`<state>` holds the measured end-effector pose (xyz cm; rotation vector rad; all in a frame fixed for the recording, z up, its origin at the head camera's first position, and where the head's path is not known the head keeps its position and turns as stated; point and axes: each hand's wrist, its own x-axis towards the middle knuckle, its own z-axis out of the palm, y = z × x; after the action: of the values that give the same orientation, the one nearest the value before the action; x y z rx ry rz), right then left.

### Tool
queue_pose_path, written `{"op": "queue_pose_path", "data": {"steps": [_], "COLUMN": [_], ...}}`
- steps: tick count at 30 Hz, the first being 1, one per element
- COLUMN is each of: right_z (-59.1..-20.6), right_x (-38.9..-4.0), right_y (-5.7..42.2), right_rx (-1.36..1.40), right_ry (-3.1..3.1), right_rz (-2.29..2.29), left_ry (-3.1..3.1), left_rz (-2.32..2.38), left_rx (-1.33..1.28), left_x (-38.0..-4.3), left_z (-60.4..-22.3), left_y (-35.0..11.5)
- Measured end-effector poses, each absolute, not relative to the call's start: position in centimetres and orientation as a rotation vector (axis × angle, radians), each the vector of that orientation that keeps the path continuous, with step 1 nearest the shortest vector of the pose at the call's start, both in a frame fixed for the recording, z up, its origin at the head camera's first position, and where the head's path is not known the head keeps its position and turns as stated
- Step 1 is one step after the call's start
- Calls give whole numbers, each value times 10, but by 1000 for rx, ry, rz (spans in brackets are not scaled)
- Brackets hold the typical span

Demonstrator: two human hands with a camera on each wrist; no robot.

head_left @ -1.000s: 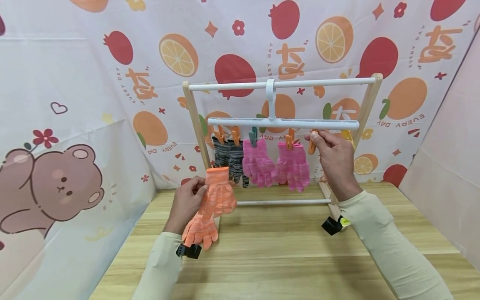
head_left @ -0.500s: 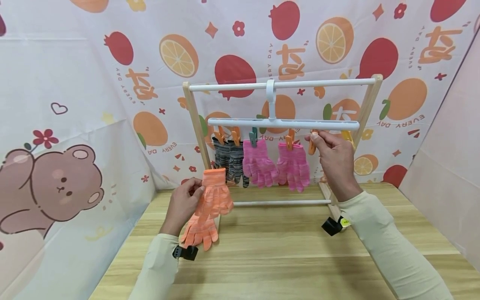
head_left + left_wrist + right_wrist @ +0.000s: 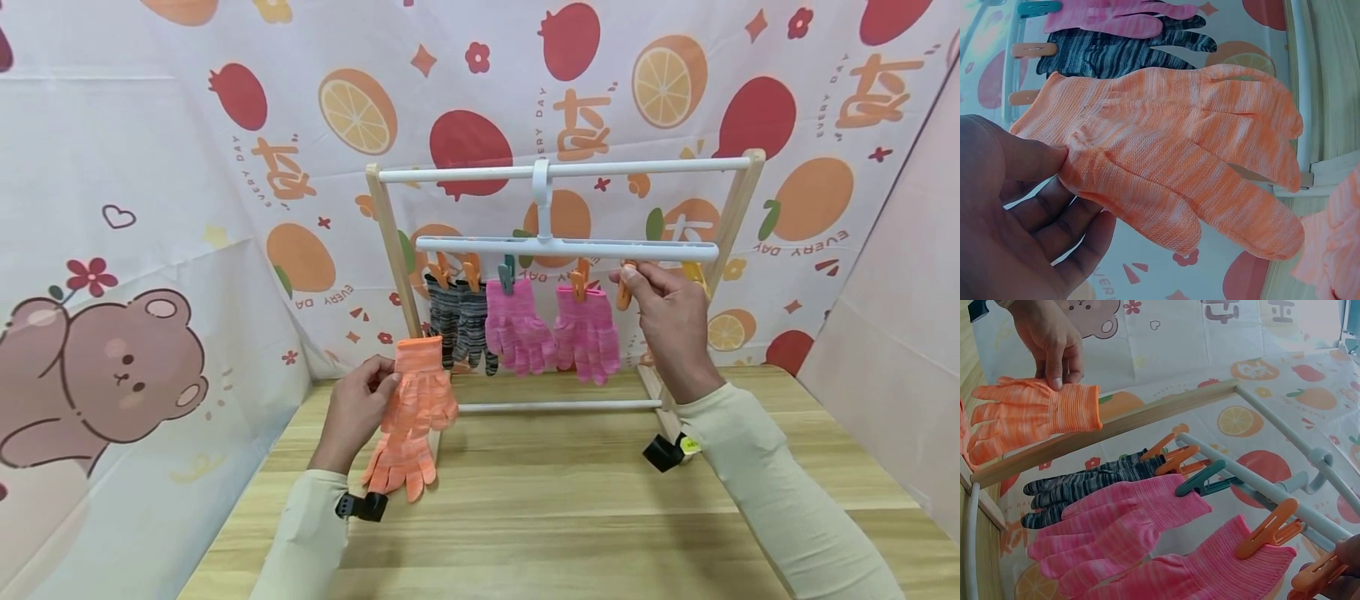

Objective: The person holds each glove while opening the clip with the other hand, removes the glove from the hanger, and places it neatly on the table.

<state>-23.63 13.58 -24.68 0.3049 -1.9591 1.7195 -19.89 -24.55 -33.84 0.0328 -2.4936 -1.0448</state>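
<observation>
Glove-hanging is seemingly under way, left grip (image 3: 354, 415) pinching an orange glove (image 3: 422, 387) near the rack's (image 3: 393, 250) left post, right grip (image 3: 672, 321) holding an orange clothespin (image 3: 624, 293); clipping is likely requiring bringing both together.

- Showing matt, rough-looking knit cloth on orange glove (image 3: 1160, 131), ribbed at cuff
- Showing similar knit on pink gloves (image 3: 517, 329), striped dark gloves (image 3: 472, 321)
- Showing smooth plastic on orange peg (image 3: 1315, 576), green peg (image 3: 507, 275), white hanger (image 3: 622, 248)
- Showing pale, matt wood on rack posts (image 3: 392, 242)
- Showing smooth wood-grain finish on tabletop (image 3: 540, 517)
- Showing creased, matt cloth-like backdrop (image 3: 510, 83)
- Showing smooth, matt cloth on sleeves (image 3: 780, 483)
</observation>
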Motion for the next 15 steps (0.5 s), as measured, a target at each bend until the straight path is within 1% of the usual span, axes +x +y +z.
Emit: {"op": "queue_pose_path", "data": {"steps": [15], "right_z": [-248], "right_x": [-240], "right_y": [136], "right_rx": [325], "right_ry": [-1943], "right_rz": [1698], "left_ry": [-2509], "left_rz": [-1028], "left_rx": [58], "left_x": [-192], "left_z": [-339], "left_y": [-261]}}
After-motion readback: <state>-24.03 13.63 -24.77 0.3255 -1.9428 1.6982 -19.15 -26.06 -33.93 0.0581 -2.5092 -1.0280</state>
